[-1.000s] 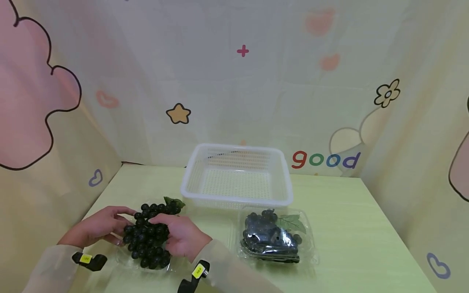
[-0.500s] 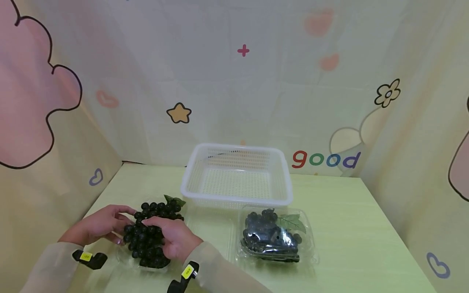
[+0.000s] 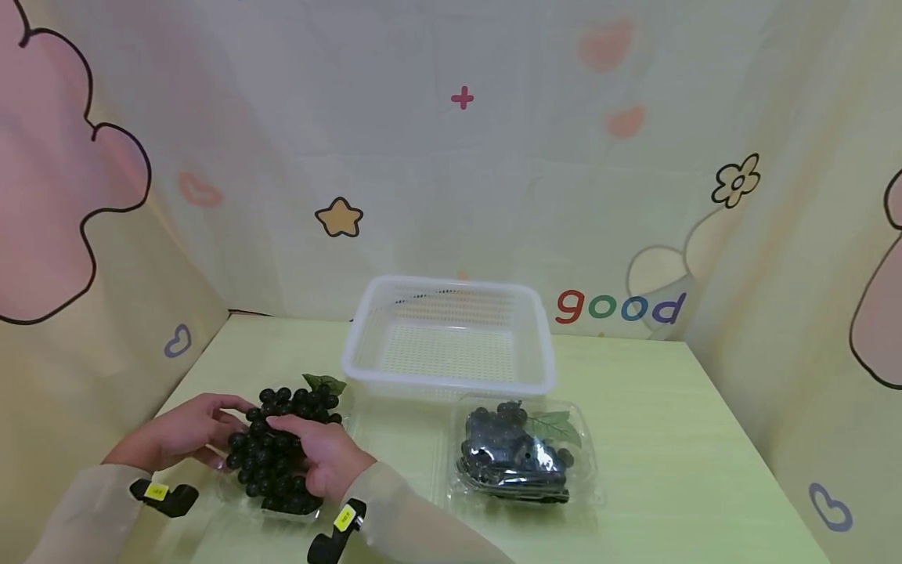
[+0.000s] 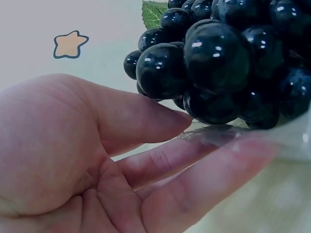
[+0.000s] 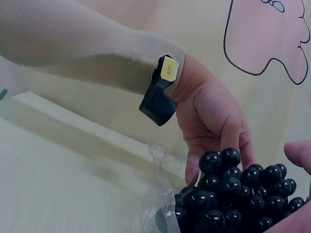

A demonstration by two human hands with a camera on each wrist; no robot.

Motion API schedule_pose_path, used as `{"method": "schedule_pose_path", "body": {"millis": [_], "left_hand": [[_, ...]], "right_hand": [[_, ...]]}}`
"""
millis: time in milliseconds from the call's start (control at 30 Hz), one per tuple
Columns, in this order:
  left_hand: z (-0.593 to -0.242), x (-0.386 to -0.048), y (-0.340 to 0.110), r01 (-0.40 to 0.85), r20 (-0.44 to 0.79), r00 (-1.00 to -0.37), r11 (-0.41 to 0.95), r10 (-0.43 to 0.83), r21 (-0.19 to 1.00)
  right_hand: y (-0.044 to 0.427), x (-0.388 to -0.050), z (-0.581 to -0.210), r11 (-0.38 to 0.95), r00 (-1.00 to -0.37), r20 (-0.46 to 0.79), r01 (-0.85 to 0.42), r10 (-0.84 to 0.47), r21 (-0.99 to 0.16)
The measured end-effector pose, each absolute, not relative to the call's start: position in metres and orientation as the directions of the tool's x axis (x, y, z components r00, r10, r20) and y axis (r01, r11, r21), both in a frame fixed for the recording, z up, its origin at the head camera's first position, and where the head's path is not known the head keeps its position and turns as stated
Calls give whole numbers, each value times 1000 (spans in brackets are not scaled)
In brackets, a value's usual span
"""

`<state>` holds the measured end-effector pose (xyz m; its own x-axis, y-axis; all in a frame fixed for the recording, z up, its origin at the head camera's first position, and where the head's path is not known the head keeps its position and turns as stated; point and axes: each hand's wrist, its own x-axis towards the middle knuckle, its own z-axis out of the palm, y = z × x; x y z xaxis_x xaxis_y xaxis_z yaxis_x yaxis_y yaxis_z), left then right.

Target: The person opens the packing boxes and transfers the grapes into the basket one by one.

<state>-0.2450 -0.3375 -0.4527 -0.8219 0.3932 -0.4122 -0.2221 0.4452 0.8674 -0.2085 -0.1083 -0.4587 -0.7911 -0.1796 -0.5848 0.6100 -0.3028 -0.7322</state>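
Observation:
A bunch of dark grapes (image 3: 271,458) with a green leaf (image 3: 326,384) sits in a clear plastic container (image 5: 158,199) at the table's left front. My right hand (image 3: 331,454) grips the bunch from the right, thumb lying across the top; its other fingers are mostly hidden. On the left side, my left hand (image 3: 186,431) holds the container's edge. In the left wrist view, the thumb (image 4: 146,119) is at the plastic rim below the grapes, and the fingers (image 4: 204,184) reach under the plastic.
A white perforated basket (image 3: 355,376) stands at the back middle of the table. In front of it is a second clear container (image 3: 588,478) with dark grapes and a leaf inside. Printed curtains (image 3: 423,172) enclose the table (image 3: 655,446) at the back and sides.
My right hand has shifted slightly left across the grapes, its thumb further over the bunch. The left hand stays at the container's side. The head view has drifted a little.

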Motion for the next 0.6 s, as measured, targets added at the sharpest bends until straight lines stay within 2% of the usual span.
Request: {"method": "schedule_pose_path", "body": {"millis": [600], "left_hand": [[-450,-246,-336,-214,-407,-807,429,428,877]], "right_hand": [[-121,-211,-465,-327,-824,-534,566,-190,-756]]}}
